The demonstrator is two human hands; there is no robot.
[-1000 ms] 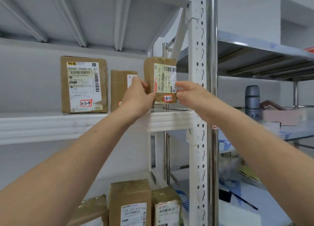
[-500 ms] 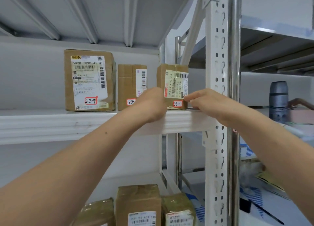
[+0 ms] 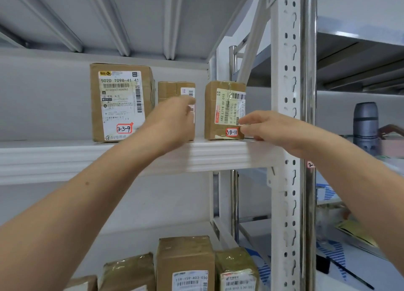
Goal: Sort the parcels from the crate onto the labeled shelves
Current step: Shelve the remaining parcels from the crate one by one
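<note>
Upright small parcel [image 3: 225, 110] marked 3-3-11 at the right end of the shelf [image 3: 65, 157], near its front edge, right hand [image 3: 277, 131] pinching its lower right corner, left hand [image 3: 172, 122] blurred, fingers loosely open, before the middle parcel [image 3: 170, 89]

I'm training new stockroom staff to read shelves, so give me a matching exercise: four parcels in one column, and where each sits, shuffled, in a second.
Parcels:
1. 3-3-9 parcel
2. middle parcel
3. 3-3-11 parcel
4. 159-159-A03-030 parcel

Places:
A. below the upper shelf
B. on that shelf, right hand touching its lower corner
C. on that shelf, far left
D. on that shelf, partly behind the left hand

Pairs: 1-C, 2-D, 3-B, 4-A.
</note>
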